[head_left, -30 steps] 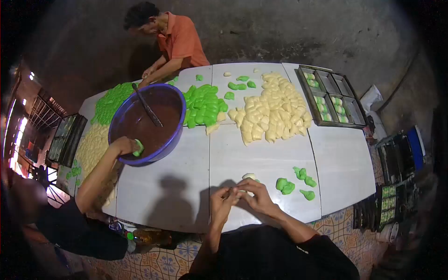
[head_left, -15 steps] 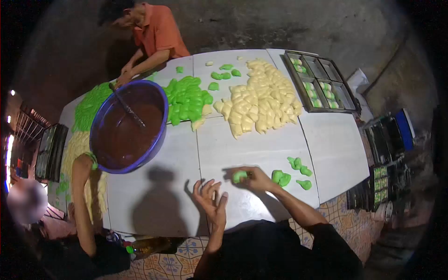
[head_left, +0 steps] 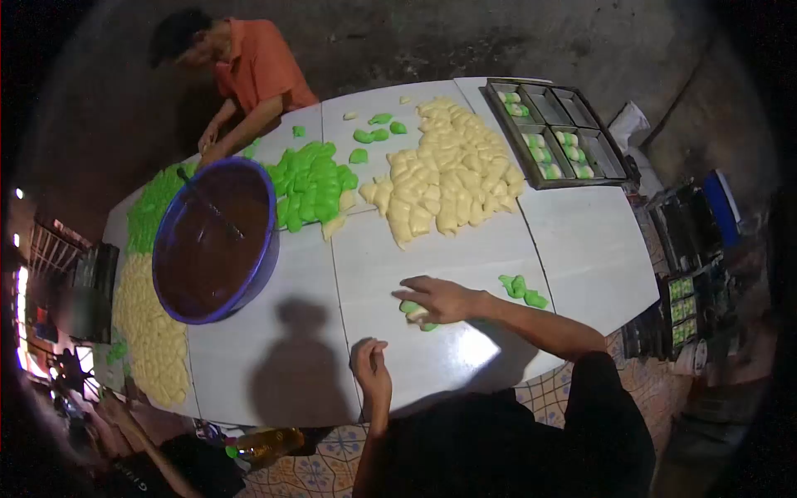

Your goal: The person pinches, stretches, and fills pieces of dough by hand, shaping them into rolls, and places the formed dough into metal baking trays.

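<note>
My right hand [head_left: 444, 300] lies over a few pieces of green and cream dough [head_left: 413, 310] on the white tabletop, palm down with its fingers stretched out. The dough is partly hidden under the fingers. Close to the table's near edge, my left hand [head_left: 371, 368] is raised with its fingers loosely curled and nothing visible in it. A few green dough pieces [head_left: 523, 290] lie beyond my right forearm. Farther back spreads a large batch of cream dough pieces [head_left: 448, 174], beside a heap of green dough pieces [head_left: 307, 187].
A purple-blue basin [head_left: 270, 257] of brown mixture with a utensil stands at left, near more cream dough [head_left: 149, 332]. A divided metal tray [head_left: 573, 133] holds green-and-white rolls at the far right. A co-worker in an orange shirt [head_left: 264, 66] works across the table; another person's arm [head_left: 145, 444] is lower left.
My right hand has gone from holding a green piece to lying flat over green and cream dough. My left hand's fingers have curled in. The left co-worker's arm has moved away from the basin.
</note>
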Demonstrator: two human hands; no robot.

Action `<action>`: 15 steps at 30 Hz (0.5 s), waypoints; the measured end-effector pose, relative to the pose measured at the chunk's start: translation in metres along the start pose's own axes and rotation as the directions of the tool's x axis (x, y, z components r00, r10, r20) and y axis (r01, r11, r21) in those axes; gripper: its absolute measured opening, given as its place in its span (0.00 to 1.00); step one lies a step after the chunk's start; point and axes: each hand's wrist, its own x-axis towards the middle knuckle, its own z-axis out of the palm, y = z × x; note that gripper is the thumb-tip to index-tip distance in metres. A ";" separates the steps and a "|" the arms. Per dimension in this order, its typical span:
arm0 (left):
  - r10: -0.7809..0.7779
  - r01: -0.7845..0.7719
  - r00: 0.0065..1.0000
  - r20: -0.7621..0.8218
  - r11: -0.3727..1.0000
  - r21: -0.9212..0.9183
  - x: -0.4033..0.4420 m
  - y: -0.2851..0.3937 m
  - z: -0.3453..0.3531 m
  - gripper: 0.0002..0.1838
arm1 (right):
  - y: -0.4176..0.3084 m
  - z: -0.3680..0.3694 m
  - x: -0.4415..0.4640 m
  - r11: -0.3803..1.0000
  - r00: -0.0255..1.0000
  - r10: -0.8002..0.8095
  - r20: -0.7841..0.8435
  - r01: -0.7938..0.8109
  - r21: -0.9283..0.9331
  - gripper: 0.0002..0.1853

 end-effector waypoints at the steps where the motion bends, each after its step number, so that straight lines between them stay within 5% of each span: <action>1: 0.091 -0.092 0.996 0.014 0.990 0.108 -0.001 -0.004 0.003 0.06 | -0.006 -0.015 -0.003 0.996 0.998 -0.057 0.025 0.059 -0.072 0.39; 2: 0.150 -0.143 0.989 0.003 0.940 0.310 -0.005 0.007 0.006 0.07 | -0.001 -0.017 -0.006 0.976 0.980 -0.181 0.086 0.190 -0.109 0.39; 3: -0.015 0.017 1.000 0.015 0.996 -0.086 -0.002 -0.003 0.011 0.07 | 0.004 -0.013 -0.011 0.940 0.947 -0.283 0.151 0.305 -0.151 0.39; 4: 0.122 -0.145 0.989 0.079 0.844 0.516 -0.013 -0.048 0.006 0.08 | 0.021 0.008 -0.013 0.932 0.936 -0.349 0.051 0.352 -0.087 0.36; 5: 0.256 -0.226 0.956 0.141 0.345 0.911 -0.023 -0.092 0.001 0.08 | 0.046 0.036 -0.011 0.916 0.915 -0.401 -0.054 0.399 -0.038 0.34; 6: -0.061 0.076 0.997 -0.045 0.770 0.633 -0.010 -0.095 0.020 0.09 | 0.049 0.060 -0.004 0.932 0.933 -0.319 -0.166 0.341 0.123 0.31; 9: -0.020 0.077 0.960 -0.281 0.978 0.194 -0.013 -0.080 0.033 0.12 | 0.041 0.053 -0.024 0.971 0.971 0.003 -0.237 0.055 0.234 0.23; 10: -0.060 0.078 0.930 -0.361 0.996 0.034 -0.014 -0.061 0.037 0.13 | 0.031 0.028 -0.041 0.795 0.962 0.205 -0.181 -0.056 0.603 0.22; 12: 0.184 -0.145 0.919 -0.348 0.980 0.137 -0.012 -0.017 0.062 0.20 | 0.034 -0.013 -0.083 0.074 0.894 0.428 0.129 -0.178 0.981 0.20; 13: -0.152 0.064 0.903 -0.403 0.973 -0.224 -0.020 -0.011 0.068 0.20 | 0.075 -0.007 -0.103 0.110 0.901 0.432 0.040 -0.096 0.989 0.21; 15: -0.108 0.226 0.849 -0.518 0.959 0.171 -0.006 0.060 0.100 0.17 | 0.092 -0.085 -0.168 0.582 0.779 0.459 -0.427 0.100 0.807 0.21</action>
